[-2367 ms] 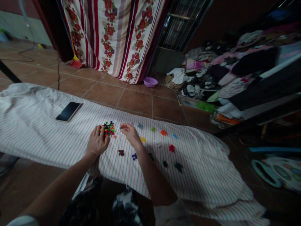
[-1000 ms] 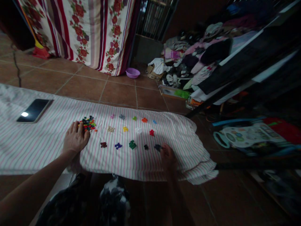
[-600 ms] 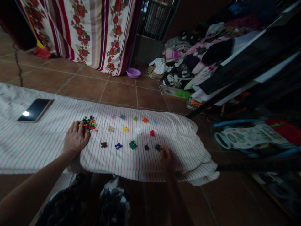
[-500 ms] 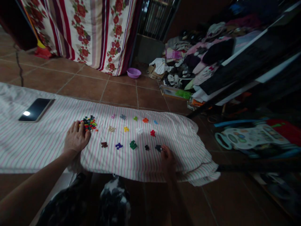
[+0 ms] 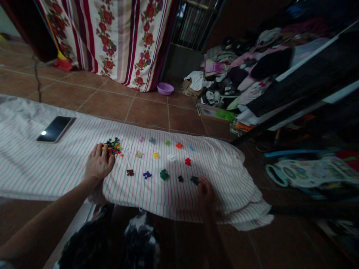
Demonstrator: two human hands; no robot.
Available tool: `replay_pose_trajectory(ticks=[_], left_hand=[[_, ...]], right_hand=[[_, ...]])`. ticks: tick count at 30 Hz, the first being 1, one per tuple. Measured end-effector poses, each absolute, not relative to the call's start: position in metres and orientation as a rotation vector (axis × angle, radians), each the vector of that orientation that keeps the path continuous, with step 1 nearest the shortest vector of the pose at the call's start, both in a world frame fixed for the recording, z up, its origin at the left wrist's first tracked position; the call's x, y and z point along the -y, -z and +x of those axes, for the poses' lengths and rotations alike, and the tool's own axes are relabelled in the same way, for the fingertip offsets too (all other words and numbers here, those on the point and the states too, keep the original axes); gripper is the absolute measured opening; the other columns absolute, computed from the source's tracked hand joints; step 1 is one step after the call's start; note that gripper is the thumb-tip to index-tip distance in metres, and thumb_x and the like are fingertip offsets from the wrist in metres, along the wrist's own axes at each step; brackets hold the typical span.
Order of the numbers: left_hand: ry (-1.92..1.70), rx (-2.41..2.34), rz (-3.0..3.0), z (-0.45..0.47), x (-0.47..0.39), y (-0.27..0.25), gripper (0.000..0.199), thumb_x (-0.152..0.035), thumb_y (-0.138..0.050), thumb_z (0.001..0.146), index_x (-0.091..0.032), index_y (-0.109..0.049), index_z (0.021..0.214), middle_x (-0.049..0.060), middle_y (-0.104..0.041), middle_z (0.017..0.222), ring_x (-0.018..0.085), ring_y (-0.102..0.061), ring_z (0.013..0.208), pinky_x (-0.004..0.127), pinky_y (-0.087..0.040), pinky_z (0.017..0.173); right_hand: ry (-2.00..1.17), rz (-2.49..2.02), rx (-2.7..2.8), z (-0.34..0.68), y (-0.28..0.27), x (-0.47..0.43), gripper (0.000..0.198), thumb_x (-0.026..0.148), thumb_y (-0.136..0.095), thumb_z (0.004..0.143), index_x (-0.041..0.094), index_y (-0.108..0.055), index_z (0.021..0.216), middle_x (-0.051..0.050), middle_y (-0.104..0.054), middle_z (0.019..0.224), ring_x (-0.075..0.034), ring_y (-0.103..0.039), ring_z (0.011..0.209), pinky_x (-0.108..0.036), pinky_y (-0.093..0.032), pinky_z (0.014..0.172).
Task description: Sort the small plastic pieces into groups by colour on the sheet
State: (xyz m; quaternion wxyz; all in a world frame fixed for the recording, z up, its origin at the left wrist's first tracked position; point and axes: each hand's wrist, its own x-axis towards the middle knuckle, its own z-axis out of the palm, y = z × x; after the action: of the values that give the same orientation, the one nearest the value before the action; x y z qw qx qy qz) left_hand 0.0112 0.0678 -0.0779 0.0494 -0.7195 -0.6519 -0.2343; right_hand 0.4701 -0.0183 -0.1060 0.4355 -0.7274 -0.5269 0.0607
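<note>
Touching mixed pile point(image 5: 114, 147): left hand point(image 5: 98, 163), flat; dark cluster point(image 5: 194, 180) at curled right hand point(image 5: 206, 192), hold unclear.

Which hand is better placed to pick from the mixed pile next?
Probably the left hand: it rests at the mixed pile. The right hand is farther off, at the rightmost dark cluster.

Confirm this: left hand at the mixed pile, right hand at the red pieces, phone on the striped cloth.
Wrong on the right hand: the head view shows it at the dark pieces ending the nearest row. The left hand is at the mixed pile, and the phone lies on the striped cloth.
</note>
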Motion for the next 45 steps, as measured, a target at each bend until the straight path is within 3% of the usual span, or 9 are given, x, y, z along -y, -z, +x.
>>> replay_pose_trajectory(ticks=[5, 10, 14, 17, 23, 30, 35, 45], left_hand=[[0.765, 2.003, -2.107, 0.015, -0.069, 0.078, 0.059, -0.041, -0.037, 0.086, -0.008, -0.042, 0.135, 0.022, -0.049, 0.138, 0.037, -0.034, 0.136, 0.056, -0.032, 0.105], [0.742, 2.022, -2.077, 0.015, -0.07, 0.08, 0.061, -0.041, -0.035, 0.088, -0.001, -0.043, 0.134, 0.027, -0.046, 0.139, 0.038, -0.031, 0.138, 0.055, -0.033, 0.106], [0.746, 2.026, -2.101, 0.014, -0.071, 0.082, 0.06, -0.038, -0.036, 0.087, -0.002, -0.043, 0.134, 0.027, -0.043, 0.142, 0.038, -0.03, 0.139, 0.057, -0.032, 0.107], [0.776, 1.996, -2.141, 0.013, -0.071, 0.085, 0.057, -0.036, -0.039, 0.085, -0.008, -0.042, 0.136, 0.023, -0.044, 0.142, 0.037, -0.03, 0.139, 0.059, -0.03, 0.107], [0.819, 1.964, -2.132, 0.013, -0.072, 0.088, 0.057, -0.033, -0.037, 0.085, -0.008, -0.04, 0.137, 0.022, -0.045, 0.142, 0.037, -0.028, 0.14, 0.063, -0.028, 0.107], [0.815, 1.949, -2.11, 0.013, -0.073, 0.088, 0.054, -0.03, -0.037, 0.089, -0.006, -0.042, 0.136, 0.023, -0.044, 0.142, 0.037, -0.026, 0.141, 0.06, -0.031, 0.108], [0.865, 1.951, -2.051, 0.014, -0.074, 0.089, 0.05, -0.03, -0.04, 0.089, -0.006, -0.046, 0.133, 0.027, -0.034, 0.147, 0.038, -0.026, 0.14, 0.058, -0.036, 0.106], [0.877, 1.927, -2.044, 0.015, -0.073, 0.09, 0.048, -0.027, -0.041, 0.089, -0.009, -0.046, 0.133, 0.025, -0.034, 0.147, 0.037, -0.028, 0.14, 0.058, -0.036, 0.106]], right_hand=[[-0.094, -1.795, 1.315, 0.468, 0.107, 0.017, 0.047, 0.051, -0.042, 0.086, 0.015, -0.062, 0.11, -0.014, -0.071, 0.1, -0.025, -0.067, 0.092, -0.042, -0.054, 0.083], [-0.008, -1.815, 1.281, 0.463, 0.094, 0.021, 0.054, 0.059, -0.04, 0.089, 0.014, -0.064, 0.106, -0.016, -0.069, 0.099, -0.025, -0.066, 0.088, -0.038, -0.054, 0.074], [0.192, -1.757, 1.318, 0.453, 0.077, 0.019, 0.049, 0.054, -0.04, 0.092, 0.013, -0.066, 0.103, -0.015, -0.068, 0.092, -0.021, -0.063, 0.074, -0.035, -0.052, 0.065], [0.247, -1.639, 1.413, 0.434, 0.062, 0.009, 0.039, 0.044, -0.043, 0.094, 0.014, -0.066, 0.1, -0.014, -0.067, 0.091, -0.021, -0.063, 0.078, -0.035, -0.053, 0.069], [-0.039, -1.392, 1.681, 0.355, 0.042, -0.028, 0.026, 0.033, -0.046, 0.092, 0.02, -0.067, 0.099, -0.01, -0.068, 0.097, -0.019, -0.063, 0.087, -0.034, -0.055, 0.073], [-0.442, -1.172, 2.114, 0.253, 0.023, -0.078, 0.024, 0.019, -0.049, 0.09, 0.022, -0.07, 0.101, -0.006, -0.068, 0.096, -0.019, -0.061, 0.092, -0.033, -0.049, 0.086], [-0.501, -1.231, 2.346, 0.21, 0.02, -0.112, 0.024, 0.019, -0.049, 0.093, 0.023, -0.071, 0.103, -0.006, -0.067, 0.096, -0.017, -0.059, 0.095, -0.029, -0.044, 0.088], [-0.474, -1.359, 2.531, 0.17, 0.031, -0.138, 0.029, 0.019, -0.046, 0.094, 0.027, -0.069, 0.111, -0.006, -0.065, 0.103, -0.018, -0.055, 0.101, -0.027, -0.04, 0.09]])
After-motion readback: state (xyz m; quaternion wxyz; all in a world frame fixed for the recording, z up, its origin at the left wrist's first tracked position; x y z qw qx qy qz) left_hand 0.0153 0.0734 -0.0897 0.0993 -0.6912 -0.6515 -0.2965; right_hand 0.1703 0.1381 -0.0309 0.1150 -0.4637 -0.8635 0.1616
